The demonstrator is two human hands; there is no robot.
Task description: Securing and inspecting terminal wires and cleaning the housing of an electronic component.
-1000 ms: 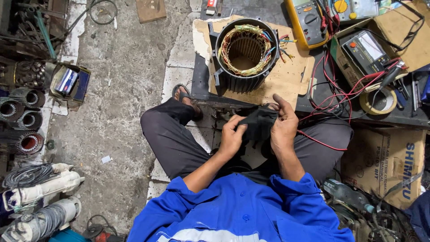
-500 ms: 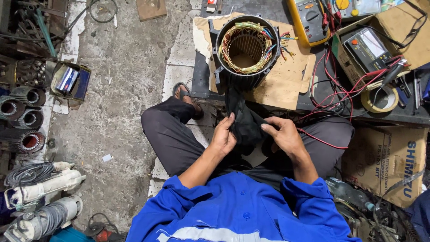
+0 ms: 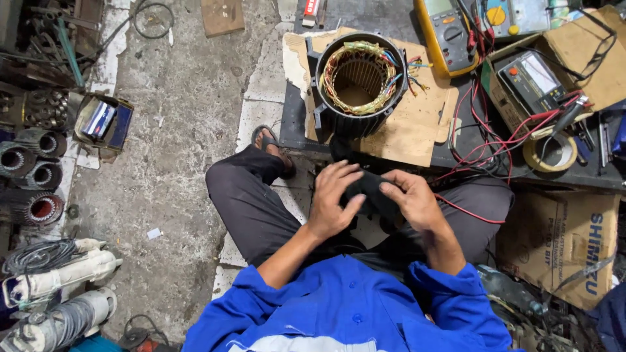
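- Two big surfaces frame everything: the rough, stained concrete floor (image 3: pixel 176 130), open and bare to the left of the person's knee, and a dark low workbench (image 3: pixel 456 156) crowded along its right side.
- Flat brown cardboard sheet (image 3: pixel 417 124) lies on the bench, its torn edge hanging just over the near rim.
- Round black motor stator (image 3: pixel 360 81) stands upright on that cardboard, ribbed outside, copper windings and coloured leads lining its hollow core.
- Yellow multimeter (image 3: pixel 447 32) sits near the stator's right, red test leads (image 3: pixel 482 140) trailing in loose loops toward the lap.
- Left hand (image 3: pixel 332 199) has fingers spread and curled onto a soft, crumpled black cloth (image 3: pixel 368 192).
- Right hand (image 3: pixel 414 202) pinches the same cloth, thumb and fingers closed on its right edge.
- That cloth is held above the lap, between the knees, just short of the bench edge.
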